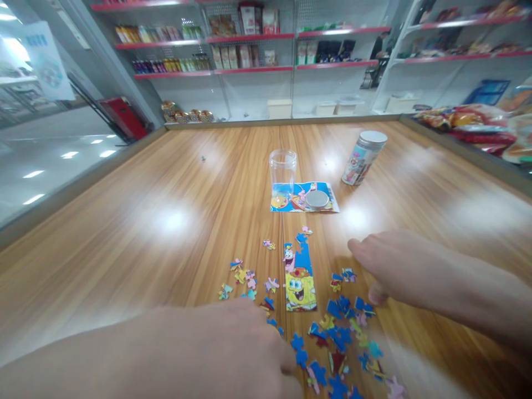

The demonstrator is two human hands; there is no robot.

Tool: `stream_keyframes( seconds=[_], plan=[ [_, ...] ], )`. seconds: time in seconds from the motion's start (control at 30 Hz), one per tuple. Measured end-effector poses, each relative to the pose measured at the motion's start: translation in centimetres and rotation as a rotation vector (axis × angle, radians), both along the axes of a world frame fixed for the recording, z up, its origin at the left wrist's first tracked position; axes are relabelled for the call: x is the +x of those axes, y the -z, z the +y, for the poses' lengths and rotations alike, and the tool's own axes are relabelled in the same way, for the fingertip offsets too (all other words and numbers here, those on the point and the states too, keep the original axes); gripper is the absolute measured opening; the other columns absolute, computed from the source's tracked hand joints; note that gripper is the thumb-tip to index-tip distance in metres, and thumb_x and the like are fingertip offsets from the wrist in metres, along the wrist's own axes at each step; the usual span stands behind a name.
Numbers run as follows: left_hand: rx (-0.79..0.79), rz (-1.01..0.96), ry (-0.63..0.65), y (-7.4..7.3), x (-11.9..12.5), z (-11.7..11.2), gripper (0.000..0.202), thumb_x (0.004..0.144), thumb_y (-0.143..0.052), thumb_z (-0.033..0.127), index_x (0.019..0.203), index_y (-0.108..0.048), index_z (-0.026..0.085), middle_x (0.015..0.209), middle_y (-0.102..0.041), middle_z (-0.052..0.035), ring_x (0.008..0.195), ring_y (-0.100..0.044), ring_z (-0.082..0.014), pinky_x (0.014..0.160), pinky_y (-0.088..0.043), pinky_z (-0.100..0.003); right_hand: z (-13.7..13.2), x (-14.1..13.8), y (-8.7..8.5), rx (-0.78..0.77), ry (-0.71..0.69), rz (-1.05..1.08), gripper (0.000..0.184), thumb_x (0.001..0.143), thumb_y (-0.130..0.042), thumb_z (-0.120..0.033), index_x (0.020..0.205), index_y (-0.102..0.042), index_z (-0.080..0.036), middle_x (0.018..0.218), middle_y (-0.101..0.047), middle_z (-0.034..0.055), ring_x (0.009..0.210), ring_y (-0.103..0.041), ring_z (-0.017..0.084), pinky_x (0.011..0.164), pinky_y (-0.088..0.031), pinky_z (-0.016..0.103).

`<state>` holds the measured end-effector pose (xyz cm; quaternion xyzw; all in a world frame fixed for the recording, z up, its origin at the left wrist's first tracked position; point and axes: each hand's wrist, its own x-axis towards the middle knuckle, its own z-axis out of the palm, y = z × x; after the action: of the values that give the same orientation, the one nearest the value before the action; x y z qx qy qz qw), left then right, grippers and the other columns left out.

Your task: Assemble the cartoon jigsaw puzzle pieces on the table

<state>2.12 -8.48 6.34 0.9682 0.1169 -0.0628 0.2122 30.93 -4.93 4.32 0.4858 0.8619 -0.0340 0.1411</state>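
Observation:
A partly joined jigsaw puzzle strip (300,282) lies at the middle, showing a yellow square cartoon figure and a pink one. Loose blue puzzle pieces (339,337) are spread to its right and below, and a smaller group of pieces (245,276) sits to its left. My left hand (236,349), seen from the back, is low over the near pieces; its fingertips are hidden. To the right of the strip, my right hand (384,260) hovers by a few pieces, its thumb and a finger apart with nothing visible between them.
Beyond the puzzle, a clear plastic jar (283,172) and a round silver lid (317,199) stand on a printed picture sheet (297,206). A lidded printed canister (364,158) is farther right. Snack bags (474,124) border the table's right; stocked shelves (249,39) line the back.

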Motion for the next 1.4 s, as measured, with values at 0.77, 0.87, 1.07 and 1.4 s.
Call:
stream_keyframes(
  seconds=[0.77, 0.87, 1.07, 1.4],
  plan=[
    [0.005, -0.218, -0.267, 4.1, -0.4, 9.2, 0.026, 0.099, -0.048, 0.014, 0.102, -0.073, 0.019, 0.099, -0.070, -0.0049, 0.089, -0.067, -0.0129, 0.079, -0.053, -0.023, 1.8, -5.4, 5.5, 0.353, -0.118, 0.694, 0.020, 0.095, -0.050, -0.027, 0.081, -0.059, -0.016, 0.065, -0.058, 0.0007, 0.058, -0.050, 0.012, 0.059, -0.031, 0.028],
    [0.071, -0.222, -0.289, 4.4, -0.4, 9.3, 0.024, 0.100, -0.048, 0.018, 0.106, -0.072, 0.018, 0.103, -0.067, -0.0064, 0.089, -0.065, -0.0134, 0.079, -0.052, -0.025, 1.9, -5.4, 5.6, 0.348, -0.118, 0.699, 0.020, 0.095, -0.050, -0.028, 0.081, -0.059, -0.016, 0.066, -0.059, 0.0012, 0.060, -0.052, 0.013, 0.059, -0.032, 0.028],
    [0.216, -0.085, -0.428, 3.3, -0.7, 9.1, 0.019, 0.094, -0.063, 0.035, 0.101, -0.068, 0.018, 0.098, -0.064, -0.0050, 0.083, -0.063, -0.0171, 0.069, -0.046, -0.028, 1.8, -5.4, 5.7, 0.355, -0.117, 0.706, 0.022, 0.096, -0.049, -0.028, 0.079, -0.056, -0.016, 0.065, -0.058, 0.0011, 0.058, -0.050, 0.012, 0.058, -0.031, 0.028],
    [0.116, 0.075, -0.478, 2.8, 0.2, 8.3, 0.019, 0.088, -0.070, 0.034, 0.096, -0.068, 0.018, 0.095, -0.068, -0.0038, 0.082, -0.064, -0.0175, 0.068, -0.044, -0.027, 1.6, -5.4, 5.8, 0.249, -0.252, 0.711, 0.021, 0.095, -0.053, -0.030, 0.090, -0.070, -0.019, 0.071, -0.065, 0.0015, 0.064, -0.059, 0.013, 0.058, -0.032, 0.028]
  ],
)
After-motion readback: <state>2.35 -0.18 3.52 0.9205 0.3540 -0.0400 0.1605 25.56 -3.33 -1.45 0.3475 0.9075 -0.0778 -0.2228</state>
